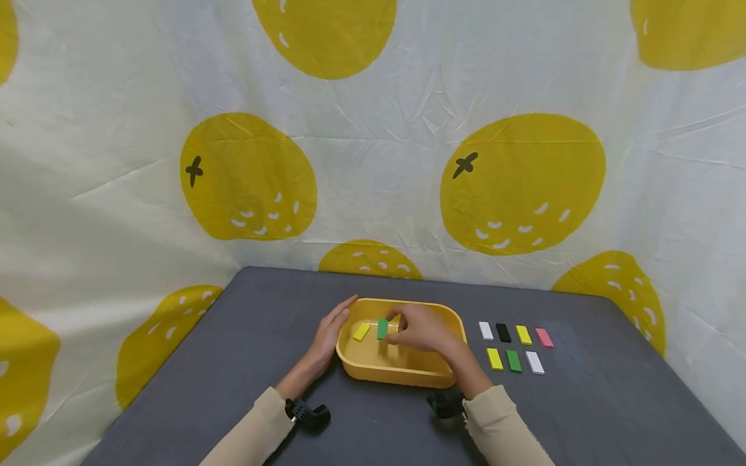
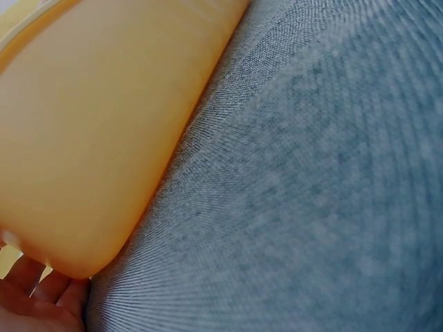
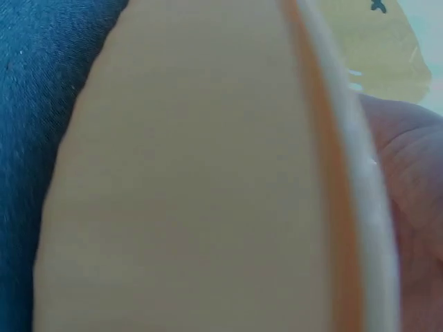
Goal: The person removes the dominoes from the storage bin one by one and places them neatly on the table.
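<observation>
A yellow-orange plastic tub (image 1: 396, 374) stands on the dark table in the head view. Over its inside, my right hand (image 1: 422, 329) pinches a small flat green tile (image 1: 382, 329) between thumb and fingers. To the left of that, a yellow tile (image 1: 361, 332) lies on the tub floor. My left hand (image 1: 325, 338) rests along the tub's left outer side, fingers extended against the wall. In the left wrist view those fingers (image 2: 52, 287) show at the tub's lower corner. The right wrist view has the tub wall (image 3: 187, 173) hiding the tile and most of the hand.
Right of the tub, several tiles lie in two rows: a white (image 1: 486, 331), a black (image 1: 503, 332), a yellow (image 1: 523, 334) and a pink one (image 1: 544, 337) behind, with a yellow (image 1: 494, 359), a green (image 1: 513, 360) and a white one (image 1: 534, 362) in front. A fruit-patterned curtain (image 1: 373, 188) hangs behind the table.
</observation>
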`<action>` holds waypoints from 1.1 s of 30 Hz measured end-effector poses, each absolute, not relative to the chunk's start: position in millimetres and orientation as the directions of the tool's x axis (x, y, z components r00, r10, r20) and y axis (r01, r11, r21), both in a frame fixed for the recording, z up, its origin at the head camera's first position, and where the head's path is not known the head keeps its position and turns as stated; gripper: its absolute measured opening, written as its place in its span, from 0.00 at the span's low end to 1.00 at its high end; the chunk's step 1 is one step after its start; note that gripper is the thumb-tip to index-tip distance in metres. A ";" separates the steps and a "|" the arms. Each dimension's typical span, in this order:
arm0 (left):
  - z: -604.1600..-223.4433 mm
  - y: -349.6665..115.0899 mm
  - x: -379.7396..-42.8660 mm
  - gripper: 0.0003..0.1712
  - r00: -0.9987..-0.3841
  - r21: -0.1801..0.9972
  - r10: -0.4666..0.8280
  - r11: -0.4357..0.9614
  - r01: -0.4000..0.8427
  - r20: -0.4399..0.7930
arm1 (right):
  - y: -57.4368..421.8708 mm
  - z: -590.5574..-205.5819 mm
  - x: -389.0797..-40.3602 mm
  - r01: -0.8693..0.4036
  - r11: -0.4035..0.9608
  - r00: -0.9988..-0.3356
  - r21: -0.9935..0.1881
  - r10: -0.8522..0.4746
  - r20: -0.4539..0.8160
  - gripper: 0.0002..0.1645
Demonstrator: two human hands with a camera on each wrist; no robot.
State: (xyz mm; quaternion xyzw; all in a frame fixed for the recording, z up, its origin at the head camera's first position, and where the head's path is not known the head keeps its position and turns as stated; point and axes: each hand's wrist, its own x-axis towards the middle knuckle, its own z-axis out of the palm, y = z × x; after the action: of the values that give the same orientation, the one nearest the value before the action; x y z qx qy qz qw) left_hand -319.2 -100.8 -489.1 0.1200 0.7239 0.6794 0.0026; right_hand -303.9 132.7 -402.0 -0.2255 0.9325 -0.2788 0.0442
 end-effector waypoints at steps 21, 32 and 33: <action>-491.1 -101.8 -319.9 0.27 -0.968 0.984 0.189 0.021 0.174 0.167 | 208.3 -378.7 -284.4 -0.507 0.682 -0.842 -0.527 -0.523 0.133 0.26; -491.7 -101.8 -320.0 0.28 -0.965 0.983 0.193 0.020 0.184 0.177 | 242.2 -374.0 -281.1 -0.517 0.653 -0.829 -0.554 -0.543 0.135 0.27; -491.6 -101.8 -319.9 0.28 -0.965 0.983 0.193 0.021 0.185 0.178 | 245.5 -373.5 -280.6 -0.520 0.650 -0.827 -0.554 -0.545 0.137 0.27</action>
State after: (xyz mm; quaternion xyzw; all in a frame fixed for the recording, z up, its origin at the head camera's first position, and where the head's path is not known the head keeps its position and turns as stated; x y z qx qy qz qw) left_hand -319.9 -101.8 -491.6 0.1323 0.7146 0.6869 0.0030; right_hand -280.6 245.5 -373.5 -0.2933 0.9080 -0.2983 0.0210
